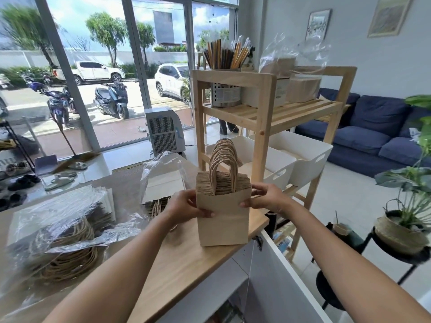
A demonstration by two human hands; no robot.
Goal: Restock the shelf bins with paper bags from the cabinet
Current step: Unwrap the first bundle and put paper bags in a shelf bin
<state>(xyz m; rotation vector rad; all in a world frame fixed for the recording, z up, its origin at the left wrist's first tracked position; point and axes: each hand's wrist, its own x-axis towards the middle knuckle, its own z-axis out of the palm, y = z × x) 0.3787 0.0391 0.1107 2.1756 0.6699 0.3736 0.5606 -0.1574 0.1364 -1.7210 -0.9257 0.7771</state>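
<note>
Wooden counter (186, 259) underneath: left hand (186, 202) and right hand (265, 198) pinch the upright bag stack (222, 217) by its sides, handles up. Bins (289, 164) sit on the shelf (268, 117) ahead-right, nearer the right hand.

bin contents: left white bin (272, 159) partly hidden behind bag stack (222, 201) and shelf post (265, 127) | near-left wrapped bags (65, 229): blurred under plastic, count unclear | far sofa (373, 134): cut by right edge | cabinet interior (233, 306): cut by bottom edge, contents unreadable
</note>
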